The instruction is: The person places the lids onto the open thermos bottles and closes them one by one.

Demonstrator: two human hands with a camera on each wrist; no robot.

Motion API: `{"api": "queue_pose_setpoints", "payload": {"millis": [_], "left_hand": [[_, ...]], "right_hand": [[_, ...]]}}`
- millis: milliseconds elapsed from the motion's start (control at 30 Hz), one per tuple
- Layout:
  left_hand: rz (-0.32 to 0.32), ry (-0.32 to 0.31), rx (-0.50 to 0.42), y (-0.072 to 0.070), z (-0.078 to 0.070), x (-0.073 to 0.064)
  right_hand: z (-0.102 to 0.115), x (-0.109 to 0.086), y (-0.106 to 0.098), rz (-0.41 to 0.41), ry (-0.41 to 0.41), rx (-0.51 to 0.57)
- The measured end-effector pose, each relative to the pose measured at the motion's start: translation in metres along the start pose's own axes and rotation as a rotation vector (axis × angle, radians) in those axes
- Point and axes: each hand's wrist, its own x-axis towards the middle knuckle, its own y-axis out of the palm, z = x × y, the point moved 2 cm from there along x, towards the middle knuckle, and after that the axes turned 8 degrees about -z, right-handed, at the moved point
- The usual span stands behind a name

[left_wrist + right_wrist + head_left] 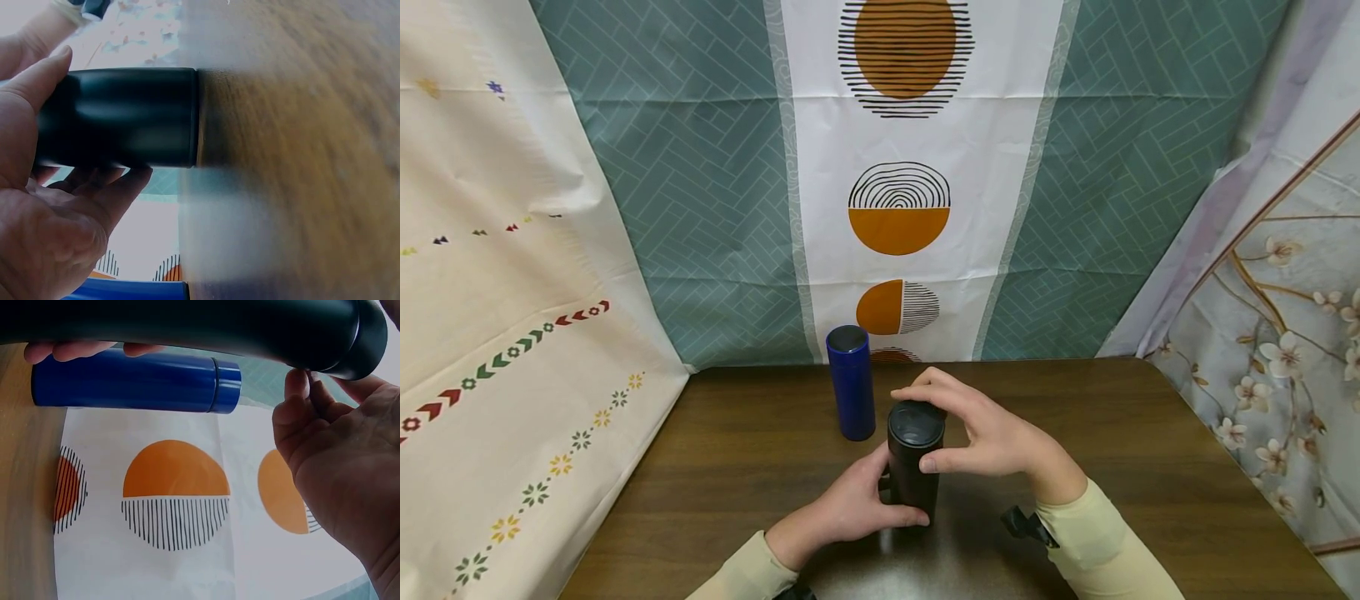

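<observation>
A black thermos [913, 487] stands upright on the wooden table, its base meeting the tabletop in the left wrist view. My left hand [848, 502] grips its body low down, thumb across the front and fingers round the far side. Up at the top, my right hand [996, 429] holds the black lid [917, 423] between thumb and fingers. The right wrist view shows curled fingers [297, 394] against the lid's edge [367, 344]; the thumb is hidden there. The lid sits on the thermos.
Behind and slightly left of the black thermos stands a blue thermos [853, 392] with a dark top. A patterned curtain [700, 208] hangs at the table's [722, 467] back edge. Printed cloths hang at the left [535, 292] and right [1262, 400].
</observation>
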Motion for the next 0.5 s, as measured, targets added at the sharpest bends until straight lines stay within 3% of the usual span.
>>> {"api": "queue_pose_setpoints", "payload": {"millis": [200,500], "left_hand": [[-0.001,0.003,0.013,-0.0001,-0.0006,-0.0003],[0.008,0.003,-0.004,-0.0004,0.0,-0.0001]], "right_hand": [[-0.0014,0.0002,0.001,0.017,-0.065,0.06],[-0.0004,0.0013,0.0001,-0.006,-0.028,0.041]]}}
